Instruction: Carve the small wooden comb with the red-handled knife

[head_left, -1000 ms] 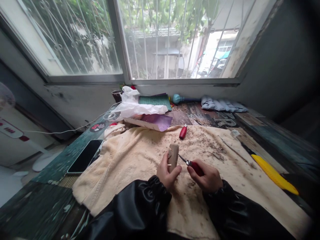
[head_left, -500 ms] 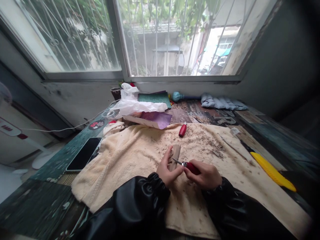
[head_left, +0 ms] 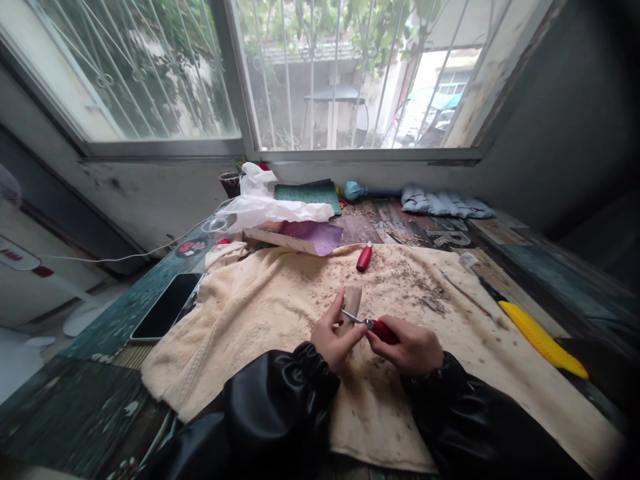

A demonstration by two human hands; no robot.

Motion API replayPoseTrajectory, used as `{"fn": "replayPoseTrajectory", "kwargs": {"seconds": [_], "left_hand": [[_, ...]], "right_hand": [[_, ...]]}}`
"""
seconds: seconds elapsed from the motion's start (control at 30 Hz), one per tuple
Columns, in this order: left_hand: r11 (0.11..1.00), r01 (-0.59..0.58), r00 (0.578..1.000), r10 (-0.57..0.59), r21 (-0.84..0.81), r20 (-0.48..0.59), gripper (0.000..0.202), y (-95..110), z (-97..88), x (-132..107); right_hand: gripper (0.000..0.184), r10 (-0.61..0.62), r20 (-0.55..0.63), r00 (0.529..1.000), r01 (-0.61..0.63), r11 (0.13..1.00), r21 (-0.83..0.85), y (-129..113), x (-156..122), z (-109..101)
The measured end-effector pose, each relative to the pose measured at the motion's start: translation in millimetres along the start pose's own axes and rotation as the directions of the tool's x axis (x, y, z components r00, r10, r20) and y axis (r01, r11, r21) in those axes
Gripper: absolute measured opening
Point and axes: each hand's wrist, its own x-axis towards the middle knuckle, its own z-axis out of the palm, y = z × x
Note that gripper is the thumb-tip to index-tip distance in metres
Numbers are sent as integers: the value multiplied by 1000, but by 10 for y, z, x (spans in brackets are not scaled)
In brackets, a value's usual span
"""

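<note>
My left hand (head_left: 331, 337) is closed round a small pale wooden block (head_left: 352, 303), held upright just above a cream towel (head_left: 260, 313). My right hand (head_left: 407, 347) grips a red-handled carving knife (head_left: 373, 325). Its short blade points left and touches the block's side, close to my left thumb. Both arms wear shiny black sleeves. Wood shavings are scattered over the towel around the hands.
A second red-handled tool (head_left: 364, 258) lies on the towel beyond the block. A black phone (head_left: 167, 315) rests at the left, a yellow object (head_left: 543, 339) at the right. White plastic bag (head_left: 273, 210), purple paper (head_left: 310, 235) and grey gloves (head_left: 445, 205) sit under the window.
The knife blade has moved left from beside the block onto its side. Both hands have drawn closer together, and the view has shifted slightly.
</note>
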Motion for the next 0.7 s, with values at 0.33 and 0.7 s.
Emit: {"fn": "replayPoseTrajectory", "kwargs": {"seconds": [0.33,0.7], "left_hand": [[1000,-23,1000,23,19,8,68,23,0,-28],[1000,-29,999,29,-2,-33,69,16,-13,-18]], "right_hand": [[43,-19,5,1000,19,999,48,17,6,-15],[45,-2,-14,1000,2,1000,12,-9,6,-14]]}}
